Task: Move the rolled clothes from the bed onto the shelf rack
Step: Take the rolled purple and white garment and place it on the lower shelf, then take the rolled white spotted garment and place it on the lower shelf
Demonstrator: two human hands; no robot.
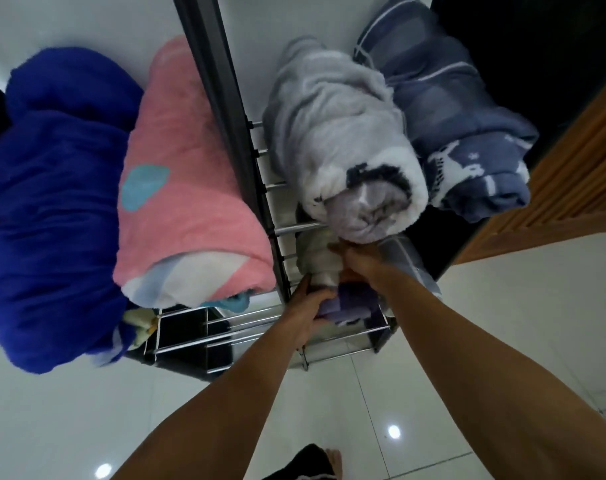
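Both hands are reached down into a lower tier of the rack [346, 336]. The left hand [303, 315] is curled around the near end of a purple roll [350, 308], with its fingers pressed to the cloth and its thumb along the edge. The right hand [350, 252] is pushed in deeper, just beyond the left; its fingers are hidden between a cream roll [317, 258] and the cloth beside it, so how far it is closed cannot be told. The cream roll is seen just beyond the left hand and touching the right one.

Directly above the right hand, a grey roll [343, 140] is laid on the top tier, its spiral end overhanging the fingers. To the right of that roll, and touching it, a slate-blue roll [467, 126] with white deer figures is laid on the same tier.

To the left of both hands, past a dark upright post [222, 98], a pink roll [187, 174] with a teal patch is laid on the top tier of a neighbouring section. Further left, against the pink one, a deep blue roll [55, 202] is laid. Below these two, a small yellow bundle [140, 323] is partly shown on a lower tier.

Under the forearms, a white tiled floor [502, 341] is seen. To the right of the right arm, a wooden slatted panel [578, 174] is seen.
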